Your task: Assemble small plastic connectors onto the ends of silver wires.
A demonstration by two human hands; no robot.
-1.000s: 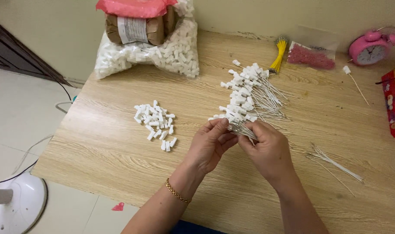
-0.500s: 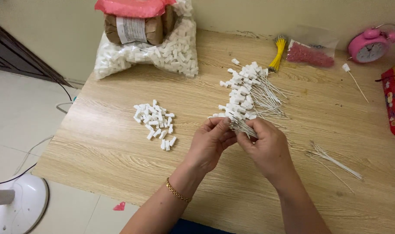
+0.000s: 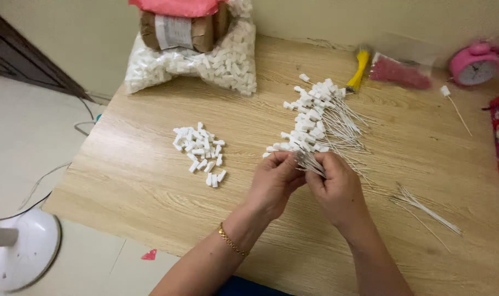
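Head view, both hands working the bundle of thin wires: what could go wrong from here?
1. The right hand grips many thin wires at once; some could slip and scatter.
2. The left hand works close to the capped pile; a nudge might tangle it.
3. The loose white caps could roll off the table.

Two hands, one pink alarm clock (image 3: 475,64), one bag of white pieces (image 3: 205,63), one yellow brush (image 3: 359,68)

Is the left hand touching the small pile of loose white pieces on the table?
Apart. The head view shows bare table between the left hand and the loose white pieces.
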